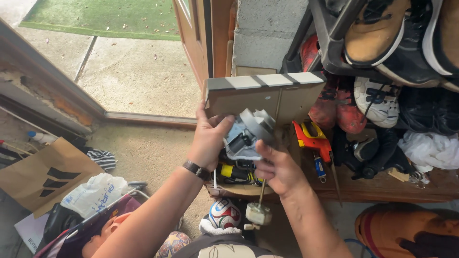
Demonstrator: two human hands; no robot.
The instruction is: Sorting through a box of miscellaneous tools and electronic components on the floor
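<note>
The left hand (208, 138) is closed around the left side of a grey fan motor (248, 134), fingers curled over its housing. The right hand (277, 169) pinches a thin metal rod (262, 191) just below the fan motor; a small cream-coloured block (258, 213) sits at the rod's lower end. Directly behind the fan motor stands an open cardboard box (291, 98). To the right of the fan motor lies an orange tool (313, 138) on a wooden shelf (382, 188).
</note>
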